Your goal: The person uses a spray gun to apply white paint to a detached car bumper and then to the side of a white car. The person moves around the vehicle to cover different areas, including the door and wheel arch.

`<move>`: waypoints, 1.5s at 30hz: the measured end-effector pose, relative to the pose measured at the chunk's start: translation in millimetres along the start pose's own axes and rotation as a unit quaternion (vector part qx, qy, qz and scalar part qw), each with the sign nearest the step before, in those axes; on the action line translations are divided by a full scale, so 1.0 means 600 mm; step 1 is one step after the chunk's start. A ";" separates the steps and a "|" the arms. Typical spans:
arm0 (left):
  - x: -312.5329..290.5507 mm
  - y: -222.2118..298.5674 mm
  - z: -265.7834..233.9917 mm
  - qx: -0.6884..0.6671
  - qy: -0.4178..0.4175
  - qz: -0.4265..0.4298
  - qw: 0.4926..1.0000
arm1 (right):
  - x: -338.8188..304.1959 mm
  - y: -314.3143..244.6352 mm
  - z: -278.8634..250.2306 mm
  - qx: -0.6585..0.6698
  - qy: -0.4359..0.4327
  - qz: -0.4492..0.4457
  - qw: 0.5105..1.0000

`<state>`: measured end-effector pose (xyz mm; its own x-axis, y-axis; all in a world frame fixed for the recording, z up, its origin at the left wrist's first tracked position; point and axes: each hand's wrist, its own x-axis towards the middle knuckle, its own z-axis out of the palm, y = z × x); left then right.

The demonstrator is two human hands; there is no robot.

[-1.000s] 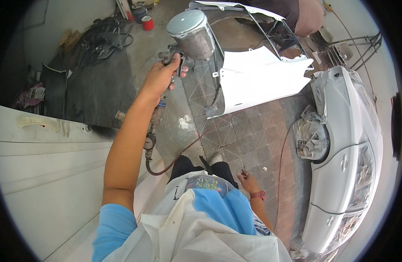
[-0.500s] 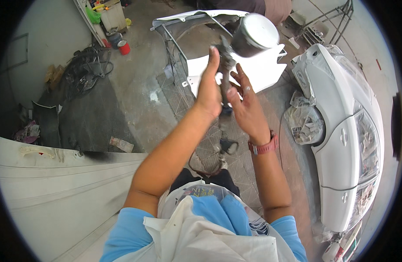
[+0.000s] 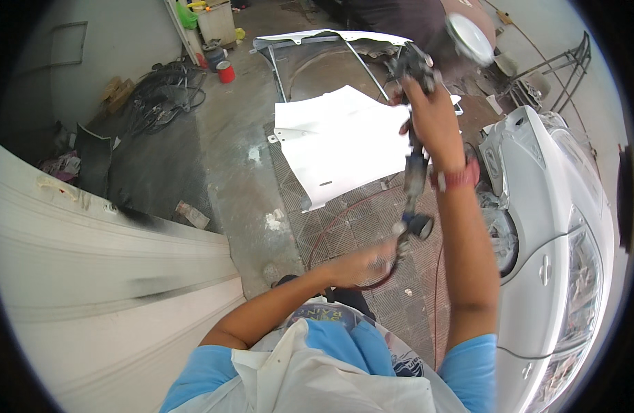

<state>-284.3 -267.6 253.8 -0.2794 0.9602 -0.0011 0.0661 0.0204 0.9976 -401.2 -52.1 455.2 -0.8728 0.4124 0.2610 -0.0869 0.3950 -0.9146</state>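
My right hand (image 3: pixel 434 127) is closed around a spray gun (image 3: pixel 414 65), raised over the far right part of a white car fender (image 3: pixel 344 141). A round, white-lidded cup (image 3: pixel 470 40) sits on the gun, tilted to the right. Below the grip hang a dark fitting with a round gauge (image 3: pixel 420 226) and a thin air hose (image 3: pixel 382 282). My left hand (image 3: pixel 364 265) is low in front of my body, right beside the hose. Motion smears its fingers, so its hold on the hose is unclear. The fender rests on a metal stand (image 3: pixel 277 72).
A silver car body (image 3: pixel 530 268) with covered windows and wheel stands on the right. At the left is a large pale panel (image 3: pixel 117 275). Coiled black hoses or cables (image 3: pixel 167 100) and a red can (image 3: pixel 225 71) lie farther back. Perforated matting (image 3: pixel 358 234) covers the floor ahead.
My right hand has taken the spray gun up and to the right. My left hand has left the gun and dropped toward my waist, by the hose. The view has shifted slightly.
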 end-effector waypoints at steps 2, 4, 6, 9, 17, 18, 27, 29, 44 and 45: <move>-0.010 -0.059 0.064 -0.089 -0.239 -0.090 0.963 | 0.074 -0.005 -0.019 -0.030 -0.084 0.015 0.996; -0.013 -0.113 0.110 -0.019 -0.247 -0.130 0.960 | 0.133 -0.011 -0.017 -0.051 -0.162 0.057 0.984; -0.017 -0.165 0.132 0.032 -0.217 -0.175 0.960 | 0.166 -0.011 0.009 -0.058 -0.209 0.097 0.971; -0.044 -0.239 0.132 0.060 -0.132 -0.238 0.960 | 0.181 -0.014 0.060 -0.141 -0.287 0.120 0.940; -0.093 -0.362 0.145 0.095 -0.043 -0.277 0.955 | 0.167 -0.038 0.113 0.072 -0.386 0.098 0.914; -0.092 -0.368 0.151 0.095 -0.017 -0.267 0.959 | 0.169 -0.032 0.101 0.085 -0.383 0.080 0.916; -0.025 -0.400 0.101 0.136 -0.003 -0.253 0.958 | 0.224 0.046 -0.100 -0.095 -0.224 0.153 0.958; -0.015 -0.411 0.067 0.144 -0.025 -0.273 0.951 | 0.215 0.053 -0.134 -0.127 -0.187 0.148 0.963; 0.047 -0.474 -0.107 0.162 -0.100 -0.314 0.930 | 0.145 0.038 -0.105 -0.035 -0.207 0.199 0.957; 0.048 -0.468 -0.113 0.160 -0.097 -0.308 0.933 | 0.178 0.045 -0.109 -0.057 -0.200 0.189 0.960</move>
<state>-375.7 -264.7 -21.8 -0.1825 0.7703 -0.6110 0.2420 0.6375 0.7315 -465.3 56.2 478.4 -0.9481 0.2050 -0.2429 0.3055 0.3766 -0.8745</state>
